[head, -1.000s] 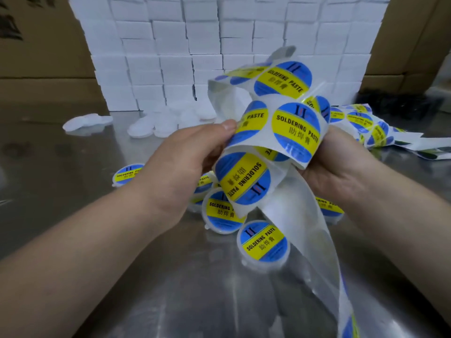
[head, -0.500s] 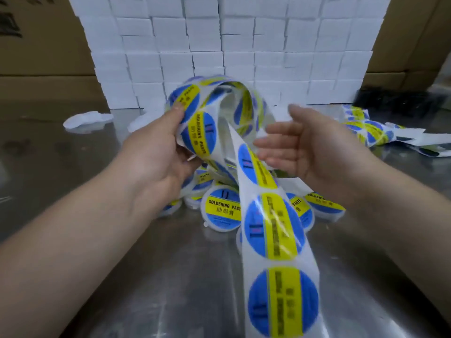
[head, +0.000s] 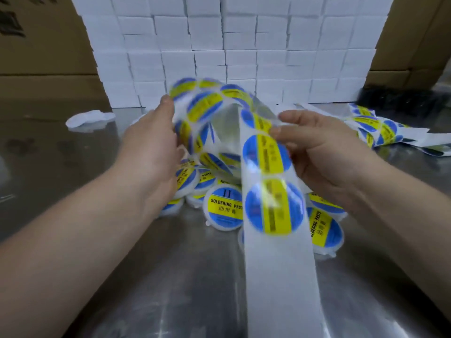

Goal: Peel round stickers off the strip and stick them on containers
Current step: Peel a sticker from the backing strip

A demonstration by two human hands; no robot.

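Note:
A white backing strip [head: 278,264] carrying round blue and yellow "soldering paste" stickers [head: 273,207] loops between both hands and hangs toward me. My left hand [head: 151,147] holds the coiled far part of the strip, thumb on top. My right hand [head: 317,152] pinches the strip's edge beside a sticker with thumb and forefinger. Under the hands lie several round white containers with stickers on their lids, one [head: 225,208] facing up and another [head: 325,230] at the right. The strip looks blurred from motion.
The work surface is a shiny metal table [head: 158,289]. A wall of stacked white boxes [head: 231,45] stands at the back, cardboard cartons [head: 44,57] on both sides. More sticker strip [head: 380,130] lies at the right. White unlabelled lids [head: 90,118] lie at the back left.
My right hand, open half a second ago, now pinches the strip. The strip has been pulled along, so bare backing now hangs in front. My left hand stays on the coiled part.

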